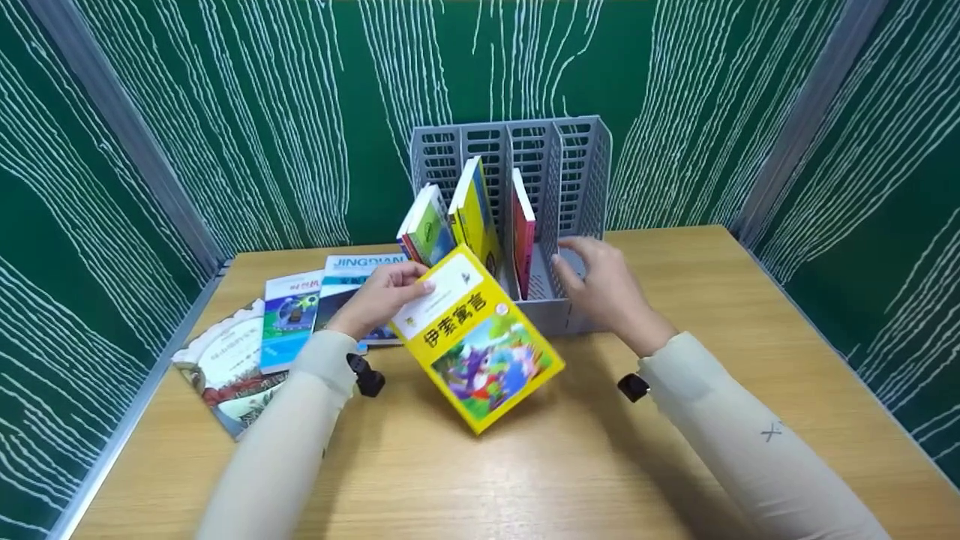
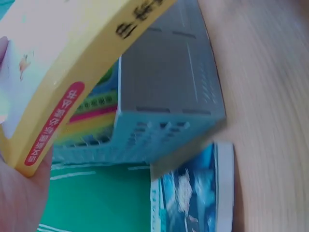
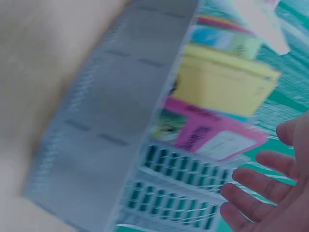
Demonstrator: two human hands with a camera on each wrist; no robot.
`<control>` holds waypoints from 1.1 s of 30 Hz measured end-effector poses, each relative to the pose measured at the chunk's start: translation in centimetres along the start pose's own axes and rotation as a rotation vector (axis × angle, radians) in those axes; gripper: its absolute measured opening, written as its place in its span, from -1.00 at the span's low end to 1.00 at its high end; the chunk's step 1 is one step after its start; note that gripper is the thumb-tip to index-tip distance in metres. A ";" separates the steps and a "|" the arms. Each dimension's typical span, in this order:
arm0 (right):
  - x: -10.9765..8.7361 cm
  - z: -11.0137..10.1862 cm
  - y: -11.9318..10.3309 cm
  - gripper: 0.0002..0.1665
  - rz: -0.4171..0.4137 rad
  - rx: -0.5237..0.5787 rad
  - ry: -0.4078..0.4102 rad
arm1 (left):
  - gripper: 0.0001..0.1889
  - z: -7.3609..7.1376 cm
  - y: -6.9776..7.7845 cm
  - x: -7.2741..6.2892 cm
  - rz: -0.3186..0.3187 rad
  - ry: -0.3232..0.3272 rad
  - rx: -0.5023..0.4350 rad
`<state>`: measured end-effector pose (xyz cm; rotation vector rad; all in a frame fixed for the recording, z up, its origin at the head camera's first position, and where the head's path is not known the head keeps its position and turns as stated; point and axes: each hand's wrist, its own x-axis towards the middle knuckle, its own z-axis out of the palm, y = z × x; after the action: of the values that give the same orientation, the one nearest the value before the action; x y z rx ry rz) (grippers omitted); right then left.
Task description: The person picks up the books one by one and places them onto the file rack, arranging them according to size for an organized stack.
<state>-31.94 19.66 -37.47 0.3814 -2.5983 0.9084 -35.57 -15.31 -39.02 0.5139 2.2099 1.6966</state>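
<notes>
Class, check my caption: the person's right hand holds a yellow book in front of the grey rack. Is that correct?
Wrong hand: the head view shows the person's left hand holding a yellow book in front of the grey rack.

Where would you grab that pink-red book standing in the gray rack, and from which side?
I'd pinch the pink-red book by its upper part, thumb and fingers on opposite covers, probably coming from above and in front. It stands on edge in the gray rack, rising well above the rack's front, with free space to its right.
</notes>
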 end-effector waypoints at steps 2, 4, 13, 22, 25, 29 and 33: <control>-0.2 -0.4 -1.0 -0.50 -0.038 0.005 0.045 | -0.73 0.4 0.2 0.1 0.022 0.037 -0.021; -0.6 -0.8 -2.0 -0.50 -0.078 -0.002 0.081 | -0.71 0.9 0.5 0.1 0.038 0.075 -0.037; -2.1 -1.7 -5.4 -0.42 -0.255 -0.068 0.132 | -0.77 3.4 1.8 0.1 0.127 0.264 -0.128; -3.6 -1.3 -7.5 -0.19 -0.339 -0.255 0.006 | -0.71 6.6 3.6 0.3 0.092 0.453 -0.239; -3.9 -1.0 -7.9 -0.08 -0.345 -0.321 -0.056 | -0.71 7.5 4.0 0.5 0.095 0.482 -0.293; -4.3 -0.5 -8.0 0.01 -0.363 -0.412 -0.119 | -0.71 8.4 4.6 0.5 0.094 0.521 -0.356; -4.6 0.1 -7.7 0.07 -0.387 -0.504 -0.130 | -0.68 9.1 5.0 0.3 0.055 0.548 -0.403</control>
<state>-25.06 14.36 -35.33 0.7764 -2.6102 0.0944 -31.31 -6.22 -36.47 0.0008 2.0856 2.4621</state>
